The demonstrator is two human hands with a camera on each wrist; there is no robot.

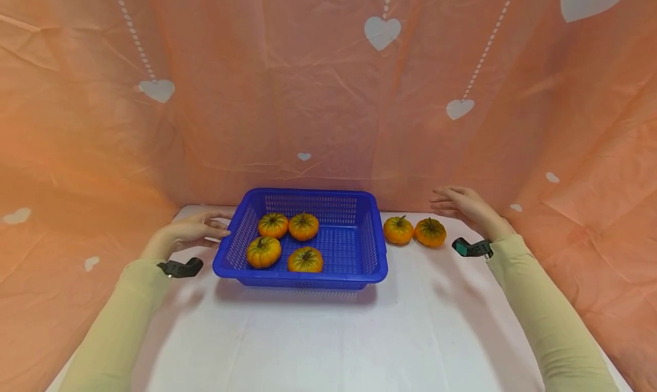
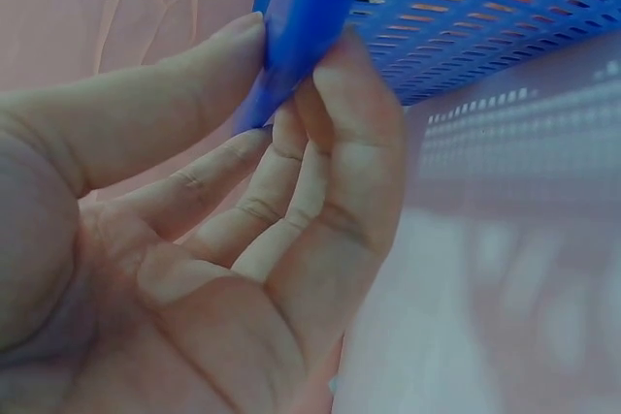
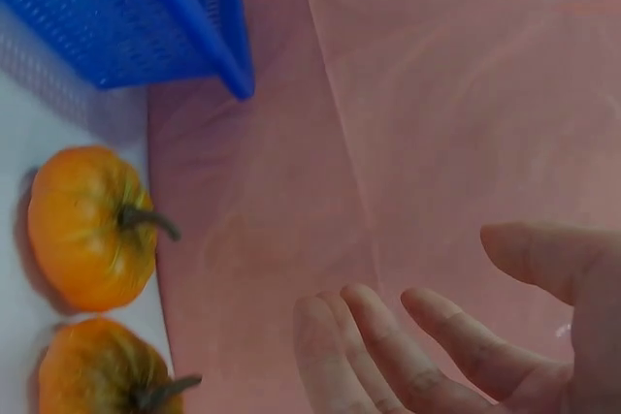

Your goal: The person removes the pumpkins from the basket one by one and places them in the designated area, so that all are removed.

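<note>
My left hand (image 1: 197, 230) is at the left side of a blue plastic basket (image 1: 299, 279). In the left wrist view its thumb and fingers (image 2: 361, 133) pinch the basket's rim (image 2: 315, 21) from both sides. Several small orange pumpkins, among them a front one (image 1: 305, 260), lie in the left and middle of the basket. To the right of the basket two more sit side by side on the table: a nearer-to-basket pumpkin (image 1: 398, 230) and a darker-topped pumpkin (image 1: 430, 233). My right hand (image 1: 469, 208) hovers beyond them to the right, fingers loosely extended, holding nothing.
A white-covered table (image 1: 308, 340) carries the basket and pumpkins. Behind and at both sides hangs an orange-pink curtain (image 1: 328, 124) with white hearts, close to the table's back edge. A black wrist strap (image 1: 472, 248) is on the right wrist, another (image 1: 181, 267) on the left.
</note>
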